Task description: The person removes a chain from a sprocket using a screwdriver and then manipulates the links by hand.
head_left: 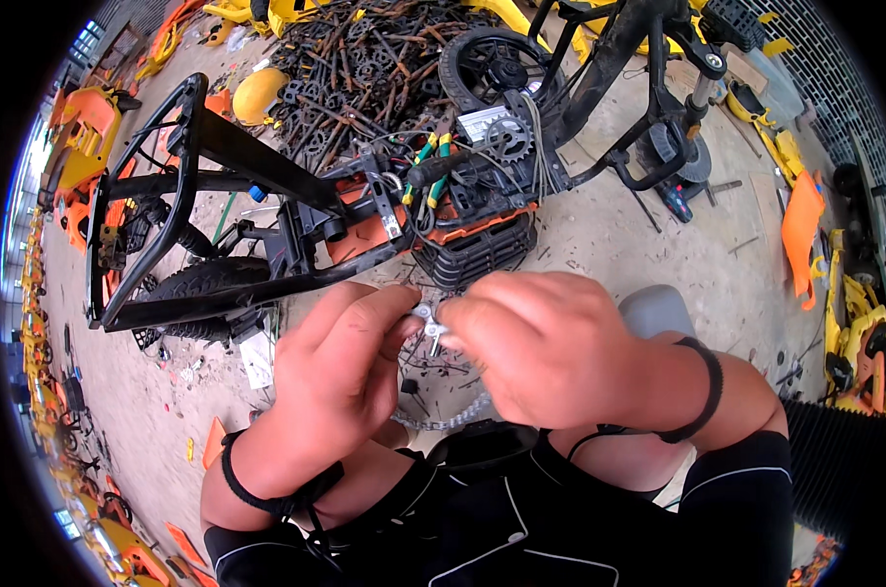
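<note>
In front of my body, my left hand [340, 352] and my right hand [550, 338] meet with fingertips pinched. Between them shows a small silvery piece of chain [430, 325], seemingly the end links; the fingers cover part of it. Below the hands, a length of the silver chain [448, 422] sags across near my lap. Just beyond lies a black and orange vehicle frame [364, 235] with a knobbly tyre at its left. Pliers with green and yellow handles [438, 171] rest on the frame, beside a toothed sprocket [509, 139].
Behind the frame rises a heap of rusty metal parts [350, 73], with a black wheel [492, 70] by it. A cordless power tool [676, 201] lies on the concrete floor to the right. Yellow and orange body panels [803, 230] line both sides.
</note>
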`<state>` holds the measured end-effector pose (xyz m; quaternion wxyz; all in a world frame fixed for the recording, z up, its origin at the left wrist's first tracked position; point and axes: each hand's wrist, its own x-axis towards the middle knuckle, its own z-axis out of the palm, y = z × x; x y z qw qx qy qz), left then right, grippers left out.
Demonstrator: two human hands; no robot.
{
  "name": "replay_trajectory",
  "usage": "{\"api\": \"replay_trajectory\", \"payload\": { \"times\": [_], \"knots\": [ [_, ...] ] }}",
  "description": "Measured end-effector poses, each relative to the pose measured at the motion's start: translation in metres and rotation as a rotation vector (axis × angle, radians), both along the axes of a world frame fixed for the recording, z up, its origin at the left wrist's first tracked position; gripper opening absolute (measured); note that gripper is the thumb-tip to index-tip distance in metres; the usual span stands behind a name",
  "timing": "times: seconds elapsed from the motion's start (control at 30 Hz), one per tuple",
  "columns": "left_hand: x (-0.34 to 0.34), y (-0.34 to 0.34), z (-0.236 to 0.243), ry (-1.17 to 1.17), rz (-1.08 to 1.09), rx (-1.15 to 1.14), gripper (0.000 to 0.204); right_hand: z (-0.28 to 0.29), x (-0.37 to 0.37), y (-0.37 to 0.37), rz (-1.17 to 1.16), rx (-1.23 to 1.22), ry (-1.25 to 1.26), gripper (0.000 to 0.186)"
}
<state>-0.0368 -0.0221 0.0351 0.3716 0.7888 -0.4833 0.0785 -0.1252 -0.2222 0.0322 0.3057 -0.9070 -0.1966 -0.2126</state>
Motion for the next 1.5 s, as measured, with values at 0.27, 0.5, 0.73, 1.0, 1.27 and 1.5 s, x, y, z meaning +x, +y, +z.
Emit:
{"api": "replay_trajectory", "payload": {
  "times": [0.27, 0.5, 0.73, 1.0, 1.27, 1.5],
  "knots": [
    [0.002, -0.004, -0.003, 0.001, -0.092, 0.032, 0.033, 0.001, 0.006, -0.010, -0.111, 0.030, -0.040, 0.020],
    [0.003, -0.010, -0.013, 0.110, -0.086, 0.084, 0.025, -0.005, 0.008, -0.011, -0.123, 0.078, 0.087, 0.015],
    [0.005, -0.011, -0.028, 0.909, -0.012, -0.065, 0.025, -0.019, 0.021, -0.012, -0.052, 0.161, 0.148, 0.017],
    [0.025, -0.012, -0.014, 0.090, 0.020, 0.114, 0.031, -0.026, 0.033, -0.016, -0.012, 0.115, 0.105, 0.014],
    [0.021, -0.009, -0.012, 0.113, 0.036, 0.111, 0.021, -0.028, 0.036, -0.016, -0.056, 0.148, 0.090, 0.017],
    [0.018, -0.009, -0.013, 0.186, -0.007, 0.139, 0.017, -0.027, 0.032, -0.016, -0.119, 0.197, 0.159, 0.018]
  ]
}}
